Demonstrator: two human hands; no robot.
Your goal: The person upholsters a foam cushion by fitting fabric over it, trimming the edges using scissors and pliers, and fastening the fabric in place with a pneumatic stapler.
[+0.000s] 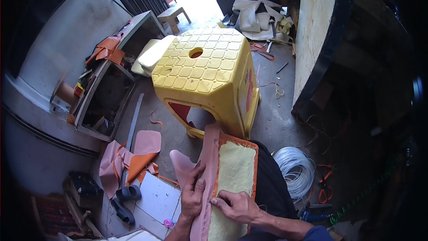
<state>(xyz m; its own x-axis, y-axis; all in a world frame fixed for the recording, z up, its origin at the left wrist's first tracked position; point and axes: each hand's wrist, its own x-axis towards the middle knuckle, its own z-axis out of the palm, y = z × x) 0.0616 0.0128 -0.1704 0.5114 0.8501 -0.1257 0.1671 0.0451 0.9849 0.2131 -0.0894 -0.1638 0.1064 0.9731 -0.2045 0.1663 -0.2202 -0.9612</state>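
Note:
Across my lap lies a cushion pad [237,163] with a pale yellow foam-like face and an orange border. A strip of pink vinyl cover [209,151] runs along its left edge, with a loose flap standing out to the left. My left hand [192,195] is closed on the pink vinyl from its left side, thumb upward. Bent over the pad, my right hand [236,206] pinches at the seam between pink vinyl and foam. Whether a needle or thread is in that pinch cannot be seen.
A yellow plastic stool [200,62] stands just ahead. Pink and orange vinyl scraps [145,151] lie at left, near dark slippers [122,205] and a pink tape roll [168,222]. At right are a clear coil [294,172] and orange-handled scissors [326,189].

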